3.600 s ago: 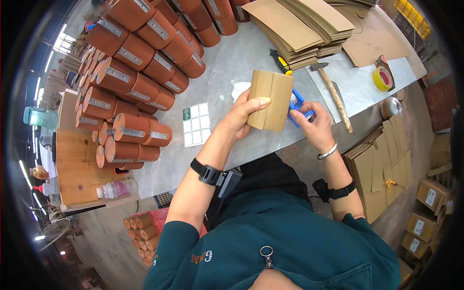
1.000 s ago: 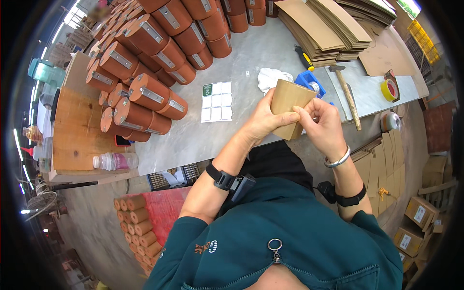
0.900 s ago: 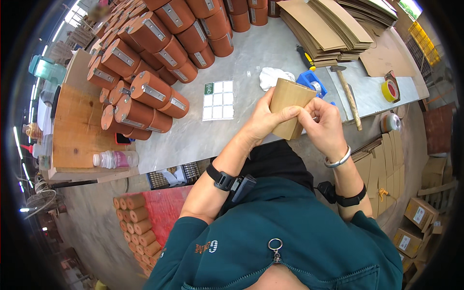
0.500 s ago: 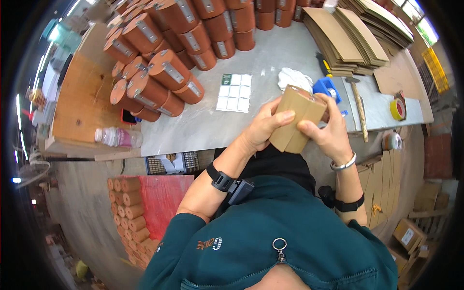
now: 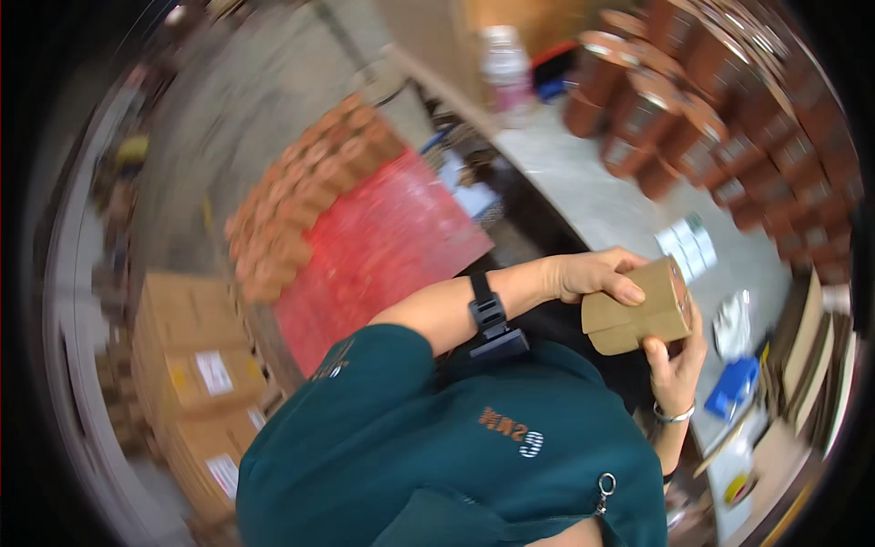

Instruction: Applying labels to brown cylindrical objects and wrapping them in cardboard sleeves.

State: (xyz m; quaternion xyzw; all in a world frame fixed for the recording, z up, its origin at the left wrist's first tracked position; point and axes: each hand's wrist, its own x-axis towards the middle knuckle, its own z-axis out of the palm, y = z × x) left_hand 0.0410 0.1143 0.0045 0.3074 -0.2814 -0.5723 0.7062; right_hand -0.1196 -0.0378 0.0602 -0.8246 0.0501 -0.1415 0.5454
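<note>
Between my two hands is a cylinder wrapped in brown cardboard (image 5: 633,314), tilted, with a seam along its side and a reddish end showing at the right. My left hand (image 5: 597,276) grips it from the upper left, thumb flat on the wrap. From below and the right, my right hand (image 5: 679,369) holds the other end, its thumb at the lower edge and its other fingers partly hidden behind. On a red board (image 5: 387,251) to the left, several similar wrapped cylinders (image 5: 314,196) are stacked in rows.
Reddish-brown cylinders with metal strips (image 5: 720,118) crowd the grey table (image 5: 570,169) beside a plastic bottle (image 5: 507,73). Nearer lie a label sheet (image 5: 688,248), white cloth (image 5: 732,324), blue container (image 5: 732,387), yellow tape (image 5: 738,488) and cardboard sheets (image 5: 804,360). Cartons (image 5: 196,365) stand at left.
The view has swung left, bringing the red board and its stack nearer the middle. Both hands still grip the wrapped cylinder, which now lies more sideways, its reddish end facing right.
</note>
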